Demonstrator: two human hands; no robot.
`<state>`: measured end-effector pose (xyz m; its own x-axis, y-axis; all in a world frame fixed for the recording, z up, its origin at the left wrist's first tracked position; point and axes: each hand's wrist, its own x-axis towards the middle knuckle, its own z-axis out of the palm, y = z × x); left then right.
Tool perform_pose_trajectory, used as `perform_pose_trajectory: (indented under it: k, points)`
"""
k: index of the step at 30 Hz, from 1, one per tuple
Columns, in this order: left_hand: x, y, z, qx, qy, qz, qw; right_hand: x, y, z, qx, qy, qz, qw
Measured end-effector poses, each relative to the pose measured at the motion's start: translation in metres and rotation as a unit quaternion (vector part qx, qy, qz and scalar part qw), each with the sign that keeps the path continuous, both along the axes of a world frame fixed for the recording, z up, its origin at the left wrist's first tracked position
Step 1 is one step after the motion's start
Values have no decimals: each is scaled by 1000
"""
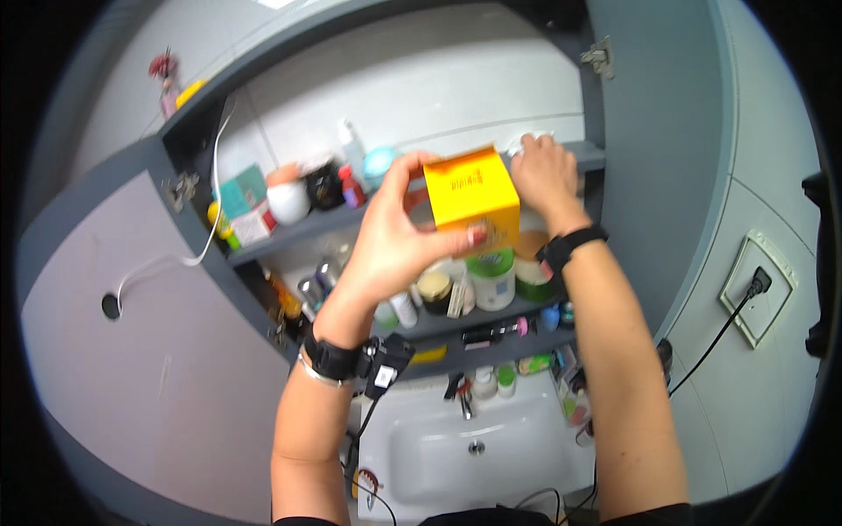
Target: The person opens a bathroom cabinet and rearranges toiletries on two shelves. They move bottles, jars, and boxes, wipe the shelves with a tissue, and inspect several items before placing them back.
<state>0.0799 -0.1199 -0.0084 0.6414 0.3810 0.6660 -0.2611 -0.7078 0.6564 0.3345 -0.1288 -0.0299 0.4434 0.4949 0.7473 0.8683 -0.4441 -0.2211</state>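
Note:
A yellow cardboard box [470, 191] with printing on it is gripped in my left hand [408, 230], the thumb across its lower front and its top edge raised. To its right my right hand [544, 172] reaches to the upper shelf [589, 156] of an open wall cabinet, its fingers at a white, crumpled-looking thing [523, 141]. Whether the fingers grip that thing is not plain. Behind the box and my left hand, part of the shelf is hidden.
The upper shelf bears a teal box [243, 191], a white round container [288, 202] and a small red bottle [352, 187]. Jars and a green-lidded tub [493, 289] stand below. A white washbasin [480, 460] lies underneath; cabinet doors [664, 151] flank both sides.

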Motion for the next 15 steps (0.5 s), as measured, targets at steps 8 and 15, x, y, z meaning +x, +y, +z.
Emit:
perform_pose_trajectory:
  k: [8,15]
  points:
    - [-101,-36,-127,-266,-22,11,964,-63,-27,-35,156,-62,129,977]
    - [-154,-72,-180,-336,-70,-57,938,-216,-147,-145,-10,613,601,513]
